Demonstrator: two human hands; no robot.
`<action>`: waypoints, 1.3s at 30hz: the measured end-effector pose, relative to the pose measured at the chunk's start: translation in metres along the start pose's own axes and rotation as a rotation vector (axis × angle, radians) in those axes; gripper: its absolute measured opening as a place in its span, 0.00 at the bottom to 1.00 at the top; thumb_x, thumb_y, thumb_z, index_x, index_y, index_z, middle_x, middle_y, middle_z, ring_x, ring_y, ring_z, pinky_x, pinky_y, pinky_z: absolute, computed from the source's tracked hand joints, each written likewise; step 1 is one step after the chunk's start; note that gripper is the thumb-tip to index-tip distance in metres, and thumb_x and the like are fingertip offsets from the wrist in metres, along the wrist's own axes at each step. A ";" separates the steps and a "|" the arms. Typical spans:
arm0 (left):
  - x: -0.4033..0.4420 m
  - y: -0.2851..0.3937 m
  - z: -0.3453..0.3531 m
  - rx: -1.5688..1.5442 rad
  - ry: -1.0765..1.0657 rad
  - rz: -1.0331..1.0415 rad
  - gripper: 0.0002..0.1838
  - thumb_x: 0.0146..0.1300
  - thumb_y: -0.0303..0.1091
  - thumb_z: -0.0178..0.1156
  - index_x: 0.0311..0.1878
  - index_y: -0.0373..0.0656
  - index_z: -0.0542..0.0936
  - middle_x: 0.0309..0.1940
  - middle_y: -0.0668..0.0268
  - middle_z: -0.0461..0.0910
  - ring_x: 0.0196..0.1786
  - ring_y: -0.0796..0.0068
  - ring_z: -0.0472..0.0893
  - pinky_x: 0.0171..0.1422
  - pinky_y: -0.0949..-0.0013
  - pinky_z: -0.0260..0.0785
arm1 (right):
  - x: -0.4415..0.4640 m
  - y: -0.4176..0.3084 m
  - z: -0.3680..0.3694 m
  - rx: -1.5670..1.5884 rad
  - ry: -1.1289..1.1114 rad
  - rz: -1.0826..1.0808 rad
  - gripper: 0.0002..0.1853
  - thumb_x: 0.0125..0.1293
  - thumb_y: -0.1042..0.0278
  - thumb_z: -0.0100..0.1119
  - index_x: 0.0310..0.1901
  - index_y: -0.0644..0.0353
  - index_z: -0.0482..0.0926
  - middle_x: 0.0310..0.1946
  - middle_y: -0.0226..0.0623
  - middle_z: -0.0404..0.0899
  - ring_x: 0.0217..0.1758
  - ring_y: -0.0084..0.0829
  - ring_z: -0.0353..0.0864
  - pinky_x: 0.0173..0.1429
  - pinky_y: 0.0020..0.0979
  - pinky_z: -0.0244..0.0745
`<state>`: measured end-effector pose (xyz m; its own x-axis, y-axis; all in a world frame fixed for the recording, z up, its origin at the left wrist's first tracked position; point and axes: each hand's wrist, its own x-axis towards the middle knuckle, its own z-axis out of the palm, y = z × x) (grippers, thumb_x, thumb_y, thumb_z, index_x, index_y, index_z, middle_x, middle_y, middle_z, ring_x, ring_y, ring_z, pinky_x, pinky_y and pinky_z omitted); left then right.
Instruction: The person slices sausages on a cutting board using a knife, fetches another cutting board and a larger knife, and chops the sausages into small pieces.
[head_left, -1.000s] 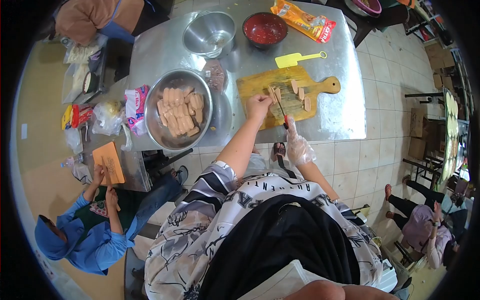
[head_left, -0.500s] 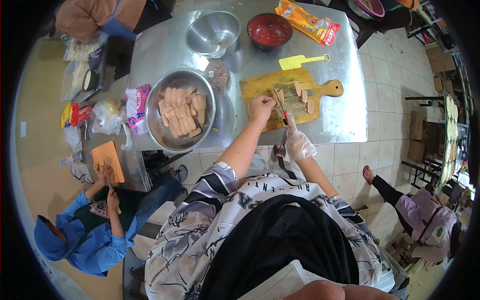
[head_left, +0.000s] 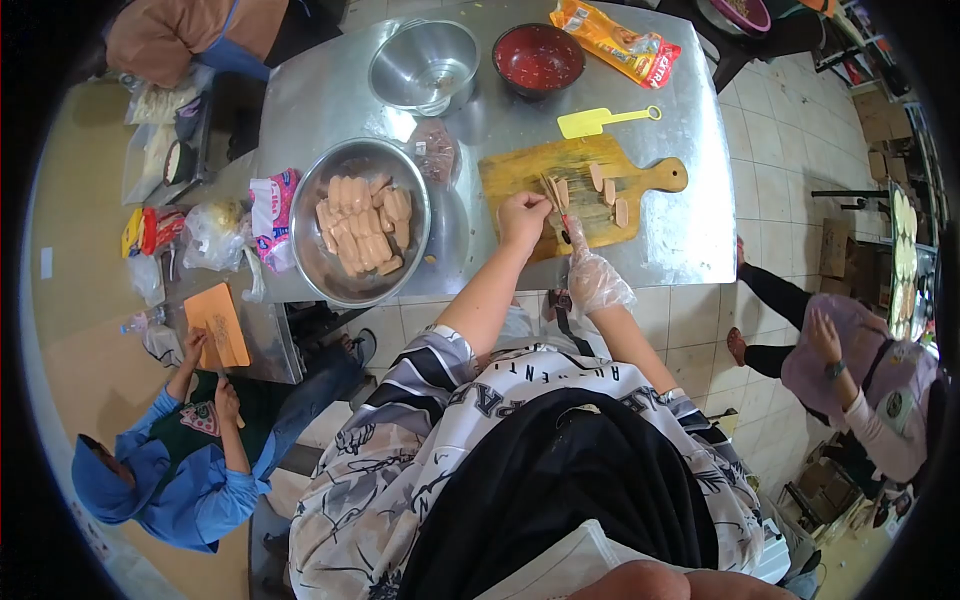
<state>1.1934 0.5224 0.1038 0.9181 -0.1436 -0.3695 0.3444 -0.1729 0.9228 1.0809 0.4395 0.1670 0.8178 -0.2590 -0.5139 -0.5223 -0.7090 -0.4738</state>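
Note:
In the head view my gloved right hand (head_left: 598, 280) is closed around a knife (head_left: 557, 200), whose narrow blade points away from me over the wooden cutting board (head_left: 510, 172). Close by on the left, my bare left hand (head_left: 524, 217) has its fingers pinched together at the blade; what they hold is too small to make out. Several cut sausage pieces (head_left: 621, 212) lie on the board to the right of the blade. A large steel bowl (head_left: 425, 225) left of my hands holds many sausages (head_left: 355, 225).
Beyond the board are a yellow spatula (head_left: 590, 122), a red bowl (head_left: 538, 62), a steel basin (head_left: 410, 75) and an orange packet (head_left: 620, 45). At left, a co-worker (head_left: 190, 450) holds a knife over an orange board (head_left: 215, 320). Another person (head_left: 850, 360) stands on the right.
My right hand and the knife have shifted slightly left. The person on the right has moved nearer the table with an arm raised. The left co-worker's upper hand has moved slightly.

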 end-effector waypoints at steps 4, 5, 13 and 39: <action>0.000 0.000 0.000 0.031 0.000 0.007 0.05 0.45 0.24 0.60 0.27 0.33 0.79 0.21 0.65 0.78 0.24 0.79 0.75 0.30 0.77 0.68 | 0.001 -0.009 -0.007 -0.014 -0.054 0.053 0.39 0.55 0.76 0.40 0.66 0.36 0.38 0.32 0.55 0.76 0.37 0.48 0.78 0.43 0.45 0.69; 0.000 0.000 0.000 0.036 -0.002 0.007 0.04 0.46 0.24 0.60 0.27 0.34 0.78 0.21 0.66 0.77 0.24 0.80 0.75 0.30 0.78 0.67 | 0.002 -0.006 -0.004 -0.013 -0.054 0.054 0.39 0.55 0.76 0.40 0.66 0.36 0.38 0.32 0.55 0.76 0.37 0.48 0.78 0.43 0.45 0.69; -0.003 0.005 0.000 0.004 0.004 -0.004 0.05 0.47 0.25 0.60 0.27 0.33 0.79 0.22 0.65 0.78 0.24 0.79 0.75 0.29 0.77 0.66 | 0.008 -0.008 -0.005 -0.009 -0.069 0.052 0.40 0.54 0.77 0.39 0.66 0.32 0.38 0.34 0.56 0.76 0.37 0.49 0.77 0.44 0.45 0.69; -0.010 0.000 -0.001 0.147 0.059 0.143 0.08 0.51 0.28 0.57 0.33 0.36 0.79 0.23 0.60 0.79 0.28 0.72 0.79 0.34 0.73 0.70 | -0.036 0.083 0.030 0.098 0.187 -0.190 0.34 0.59 0.74 0.40 0.65 0.33 0.45 0.24 0.52 0.76 0.25 0.50 0.76 0.30 0.47 0.67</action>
<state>1.1842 0.5249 0.1082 0.9669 -0.1204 -0.2251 0.1815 -0.2958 0.9379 1.0009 0.4098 0.1243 0.9289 -0.2503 -0.2729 -0.3688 -0.6921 -0.6205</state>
